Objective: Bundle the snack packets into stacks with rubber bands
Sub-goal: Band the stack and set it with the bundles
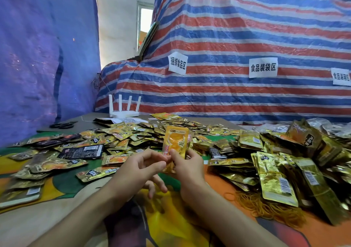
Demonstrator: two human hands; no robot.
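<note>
Nearest the near edge of the cloth-covered table [214, 174], both forearms are brought in over a bare patch of cloth that serves as the working room. A loose heap of rubber bands [266, 207] is kept near the right forearm, judged handy for a short reach.

The orange snack packet [175, 142] is held upright above the middle of the table, front face to the camera. Its lower part is gripped by the right hand [190, 170], fingers curled behind and thumb in front. Its lower left edge is pinched between thumb and forefinger of the left hand [138, 170], the other fingers hanging loosely curled. Whether more packets are stacked behind it, or a band is already caught in the fingers, cannot be told. The upright hold is judged to leave the top end free for a band.

Gold packet stacks [275, 180] are piled toward the right edge, touching and overlapping, close beside the bands. A flat stack [19, 195] is set at the left edge. Loose packets [133, 134] are spread across the middle and the left side, with a black packet [81, 151] lying among them. Free room is therefore limited to the near centre; sideways moves are hemmed in by the piles.

At the far left corner, scissors [61, 125] are laid. A white router [124, 112] is stood at the far edge. Behind, a striped tarpaulin [247, 38] with paper labels [178, 63] is seen.
</note>
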